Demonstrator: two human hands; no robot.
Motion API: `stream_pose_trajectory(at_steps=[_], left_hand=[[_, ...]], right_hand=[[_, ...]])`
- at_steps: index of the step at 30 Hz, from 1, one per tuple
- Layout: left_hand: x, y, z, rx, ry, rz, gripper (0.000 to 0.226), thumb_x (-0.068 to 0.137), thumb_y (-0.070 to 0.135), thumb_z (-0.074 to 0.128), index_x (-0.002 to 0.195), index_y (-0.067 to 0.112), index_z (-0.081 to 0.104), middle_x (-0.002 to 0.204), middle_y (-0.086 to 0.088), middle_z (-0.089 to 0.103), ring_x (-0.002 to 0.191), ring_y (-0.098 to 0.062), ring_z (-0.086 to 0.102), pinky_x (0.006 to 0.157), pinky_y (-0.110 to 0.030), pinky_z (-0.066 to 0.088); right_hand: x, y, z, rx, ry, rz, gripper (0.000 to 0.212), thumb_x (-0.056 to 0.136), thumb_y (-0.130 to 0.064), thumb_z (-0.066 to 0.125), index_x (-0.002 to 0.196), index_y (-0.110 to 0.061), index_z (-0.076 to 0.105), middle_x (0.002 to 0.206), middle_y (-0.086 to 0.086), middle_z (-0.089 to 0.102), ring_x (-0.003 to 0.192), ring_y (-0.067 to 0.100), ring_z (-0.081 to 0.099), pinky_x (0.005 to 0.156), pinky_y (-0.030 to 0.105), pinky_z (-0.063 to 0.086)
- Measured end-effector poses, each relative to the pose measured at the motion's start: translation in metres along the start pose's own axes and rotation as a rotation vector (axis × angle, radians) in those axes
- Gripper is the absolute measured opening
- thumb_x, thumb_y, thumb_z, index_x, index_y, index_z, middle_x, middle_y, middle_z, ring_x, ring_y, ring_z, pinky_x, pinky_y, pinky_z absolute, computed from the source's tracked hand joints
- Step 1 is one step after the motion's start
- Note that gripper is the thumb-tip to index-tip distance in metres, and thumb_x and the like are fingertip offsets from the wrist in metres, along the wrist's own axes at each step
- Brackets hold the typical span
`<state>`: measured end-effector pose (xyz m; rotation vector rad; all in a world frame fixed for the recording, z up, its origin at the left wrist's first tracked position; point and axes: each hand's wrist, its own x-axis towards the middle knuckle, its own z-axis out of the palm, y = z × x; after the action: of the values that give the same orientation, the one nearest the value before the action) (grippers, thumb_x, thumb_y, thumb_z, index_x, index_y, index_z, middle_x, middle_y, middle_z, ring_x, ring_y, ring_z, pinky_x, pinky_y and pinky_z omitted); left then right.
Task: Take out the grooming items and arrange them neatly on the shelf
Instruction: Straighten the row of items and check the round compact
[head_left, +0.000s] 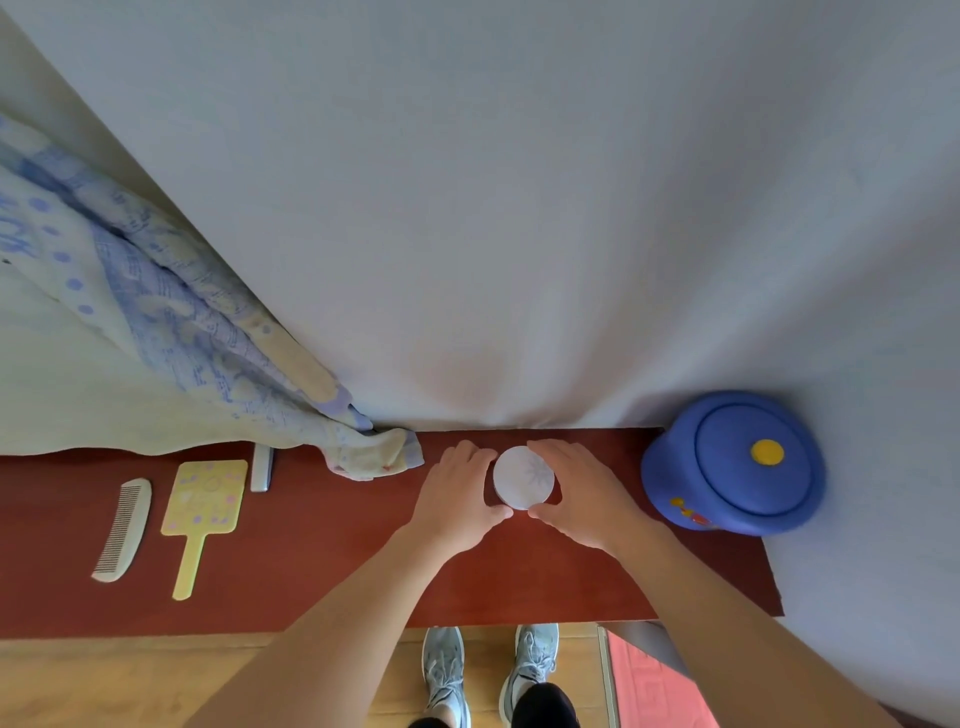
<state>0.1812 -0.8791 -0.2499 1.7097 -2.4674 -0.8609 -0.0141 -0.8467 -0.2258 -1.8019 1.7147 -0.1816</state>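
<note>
Now gripping the round white jar (523, 477) from both sides with left hand (456, 501) and right hand (584, 493). Resting on the red shelf (311, 571), between yellow mirror (205, 512) and blue pot (735, 462), comb (124, 527) further left.

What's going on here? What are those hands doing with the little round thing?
A person is holding a round white container on a red-brown shelf, with the left hand and the right hand cupped round its sides. To the left, a comb, a yellow hand mirror and a small silver item lie side by side. A blue lidded pot sits at the shelf's right end.
</note>
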Motion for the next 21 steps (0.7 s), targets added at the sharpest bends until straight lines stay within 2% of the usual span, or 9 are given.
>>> stream_pose_trajectory(at_steps=[8, 21], left_hand=[[0.0007, -0.0022, 0.0055, -0.02, 0.048, 0.005, 0.068, 0.073, 0.049, 0.079, 0.131, 0.022, 0.054, 0.117, 0.004, 0.052, 0.107, -0.018, 0.049, 0.092, -0.034, 0.045], [-0.0035, -0.005, 0.0068, -0.018, 0.041, 0.026, 0.068, 0.074, 0.048, 0.079, 0.132, 0.023, 0.054, 0.12, 0.005, 0.052, 0.108, -0.017, 0.049, 0.093, -0.031, 0.043]], right_hand=[[0.0012, 0.0009, 0.0045, 0.017, 0.021, 0.007, 0.084, 0.077, -0.039, 0.077, 0.148, -0.024, 0.036, 0.146, -0.01, 0.043, 0.13, 0.013, 0.04, 0.107, 0.027, 0.034], [-0.0068, -0.002, 0.0083, 0.006, 0.043, 0.023, 0.088, 0.076, -0.044, 0.078, 0.149, -0.024, 0.034, 0.149, -0.008, 0.042, 0.135, 0.013, 0.038, 0.11, 0.027, 0.031]])
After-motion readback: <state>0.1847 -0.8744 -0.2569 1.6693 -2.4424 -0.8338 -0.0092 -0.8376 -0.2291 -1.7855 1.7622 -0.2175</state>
